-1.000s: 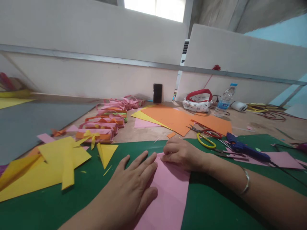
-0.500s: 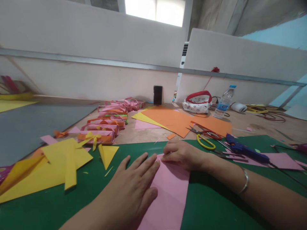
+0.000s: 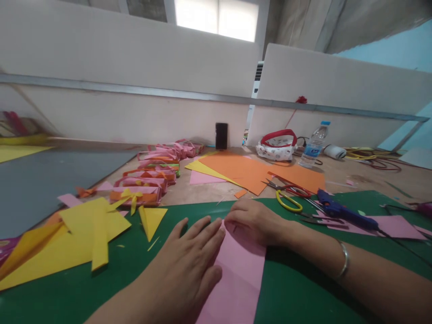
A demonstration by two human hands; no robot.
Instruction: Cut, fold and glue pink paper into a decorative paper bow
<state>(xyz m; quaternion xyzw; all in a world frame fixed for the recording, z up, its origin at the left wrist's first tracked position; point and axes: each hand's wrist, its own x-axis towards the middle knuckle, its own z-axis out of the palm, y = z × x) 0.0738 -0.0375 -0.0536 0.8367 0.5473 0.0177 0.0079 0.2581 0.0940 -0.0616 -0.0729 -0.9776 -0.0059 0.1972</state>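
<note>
A sheet of pink paper [image 3: 239,281] lies lengthwise on the green mat, faint crease lines across it. My left hand [image 3: 192,261] rests flat with fingers spread along the paper's left edge, its fingertips near the far corner. Curled over that far end is my right hand [image 3: 253,220], its thumb and fingers closed at the paper's edge; the fingertips are partly hidden beneath the hand. Just beyond my right wrist lie scissors with yellow handles [image 3: 288,203] and a second pair with red handles [image 3: 299,191].
A blue glue gun [image 3: 347,213] with its cord lies at right on pink scraps. Yellow paper [image 3: 81,225] spreads at left. Small pink and orange paper bags [image 3: 137,193] line up behind. Orange sheets [image 3: 243,168], a pouch [image 3: 276,146], a water bottle [image 3: 313,146] and a phone [image 3: 221,136] stand farther back.
My right hand has shifted slightly left along the paper's far edge, its fingers curling more. My left hand stays nearly in place. The camera view has tilted a little.
</note>
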